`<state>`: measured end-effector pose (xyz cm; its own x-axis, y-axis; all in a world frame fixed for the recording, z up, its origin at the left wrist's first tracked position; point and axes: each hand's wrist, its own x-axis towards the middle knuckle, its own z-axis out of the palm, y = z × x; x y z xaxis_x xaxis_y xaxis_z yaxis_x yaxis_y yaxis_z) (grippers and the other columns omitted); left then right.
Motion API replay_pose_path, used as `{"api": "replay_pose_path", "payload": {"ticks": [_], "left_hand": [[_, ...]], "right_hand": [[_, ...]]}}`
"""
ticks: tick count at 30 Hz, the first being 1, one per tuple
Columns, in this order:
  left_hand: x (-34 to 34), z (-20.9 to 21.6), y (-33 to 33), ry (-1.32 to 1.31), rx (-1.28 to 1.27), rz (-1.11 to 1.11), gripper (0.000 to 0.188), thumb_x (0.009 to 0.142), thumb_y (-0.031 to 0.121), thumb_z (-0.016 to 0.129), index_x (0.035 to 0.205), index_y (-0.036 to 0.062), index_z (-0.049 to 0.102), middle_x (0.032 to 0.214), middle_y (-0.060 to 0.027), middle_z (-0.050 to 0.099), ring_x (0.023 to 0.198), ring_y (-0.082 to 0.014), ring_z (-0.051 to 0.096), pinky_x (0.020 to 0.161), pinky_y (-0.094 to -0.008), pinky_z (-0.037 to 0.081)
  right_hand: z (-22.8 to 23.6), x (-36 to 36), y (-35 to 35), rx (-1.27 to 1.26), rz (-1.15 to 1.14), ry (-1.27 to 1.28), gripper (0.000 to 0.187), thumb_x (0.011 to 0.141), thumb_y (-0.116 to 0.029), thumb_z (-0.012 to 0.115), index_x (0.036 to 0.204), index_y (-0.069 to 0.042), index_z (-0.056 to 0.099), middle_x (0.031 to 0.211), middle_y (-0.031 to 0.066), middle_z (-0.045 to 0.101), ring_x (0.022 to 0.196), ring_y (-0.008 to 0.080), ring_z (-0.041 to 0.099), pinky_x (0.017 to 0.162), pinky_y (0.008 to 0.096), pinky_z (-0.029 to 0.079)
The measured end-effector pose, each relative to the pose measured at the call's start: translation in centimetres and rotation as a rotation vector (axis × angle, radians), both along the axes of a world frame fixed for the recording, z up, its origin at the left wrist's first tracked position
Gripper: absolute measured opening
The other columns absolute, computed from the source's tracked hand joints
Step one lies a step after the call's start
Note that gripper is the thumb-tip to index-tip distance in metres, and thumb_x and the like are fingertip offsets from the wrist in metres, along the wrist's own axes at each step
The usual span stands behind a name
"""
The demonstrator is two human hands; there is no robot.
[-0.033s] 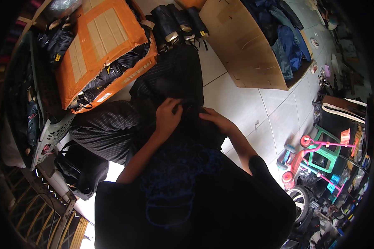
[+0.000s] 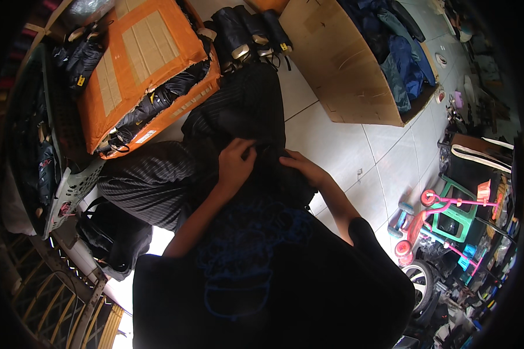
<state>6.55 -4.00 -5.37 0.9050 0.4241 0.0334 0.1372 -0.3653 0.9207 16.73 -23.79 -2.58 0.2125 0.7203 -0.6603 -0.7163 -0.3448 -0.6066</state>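
Over my lap, my left hand [image 2: 236,163] is closed in a pinch at the edge of a dark piece of black cloth [image 2: 268,163]. My right hand [image 2: 301,168] grips the same cloth from the other side, thumb on top and most fingers hidden beneath. The cloth blends into my black shirt and dark striped trousers [image 2: 148,177], so its outline and kind cannot be made out. Beyond my knee lie several black bundles [image 2: 233,29] with pale ends, which look like folded umbrellas.
An orange-taped carton [image 2: 151,43] filled with similar black bundles stands at the far left, beside a grey plastic crate [image 2: 73,186]. A brown carton [image 2: 337,64] at the far right holds blue and dark cloth. A black bag [image 2: 119,238] lies left; a pink scooter [image 2: 416,227] lies right.
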Motion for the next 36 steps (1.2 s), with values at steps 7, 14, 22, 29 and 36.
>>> {"api": "replay_pose_path", "payload": {"ticks": [7,14,22,29,36], "left_hand": [[0.2,1.2,0.0,0.014,0.049,-0.008,0.013,0.085,0.005,0.071,0.098,-0.0003,0.073,0.091,-0.0098,0.068,0.074,-0.0215,0.069,0.063,-0.0309,0.053],[0.1,1.8,0.0,-0.087,0.216,-0.121,0.017,0.084,0.004,0.072,0.1,0.002,0.073,0.088,-0.0078,0.064,0.078,-0.0214,0.068,0.067,-0.0326,0.054],[0.4,1.7,1.0,-0.228,0.438,-0.012,0.021,0.079,0.001,0.074,0.099,0.0036,0.074,0.081,-0.0043,0.061,0.07,-0.0193,0.063,0.062,-0.0324,0.052],[0.0,2.1,2.2,-0.286,0.501,0.051,0.024,0.078,-0.004,0.074,0.1,0.0039,0.074,0.077,-0.0051,0.06,0.066,-0.0194,0.061,0.061,-0.0318,0.051],[0.5,4.6,4.1,-0.329,0.177,0.066,0.012,0.08,0.003,0.076,0.091,0.0023,0.071,0.081,-0.0051,0.059,0.069,-0.0176,0.059,0.065,-0.0292,0.049]], "right_hand": [[-1.5,0.5,0.7,-0.252,0.082,-0.159,0.068,0.091,-0.035,0.069,0.142,0.001,0.042,0.115,0.0119,0.061,0.099,0.0167,0.063,0.079,0.0308,0.055],[-0.5,0.3,2.3,-0.293,0.167,-0.691,0.077,0.084,-0.043,0.074,0.141,-0.001,0.043,0.133,0.0221,0.057,0.124,0.0308,0.056,0.1,0.0385,0.045],[1.4,-1.3,4.8,-0.283,-0.022,-0.824,0.061,0.088,-0.038,0.072,0.133,-0.004,0.048,0.12,0.0241,0.064,0.111,0.0348,0.064,0.091,0.0389,0.05],[-1.1,-2.5,6.9,-0.295,-0.218,-0.758,0.05,0.093,-0.029,0.068,0.131,-0.003,0.047,0.113,0.0135,0.063,0.103,0.0182,0.061,0.085,0.0294,0.049],[-0.1,-4.0,8.5,-0.157,-0.358,-0.651,0.052,0.094,-0.034,0.067,0.129,-0.002,0.048,0.12,0.0161,0.059,0.113,0.0244,0.056,0.096,0.0351,0.044]]}}
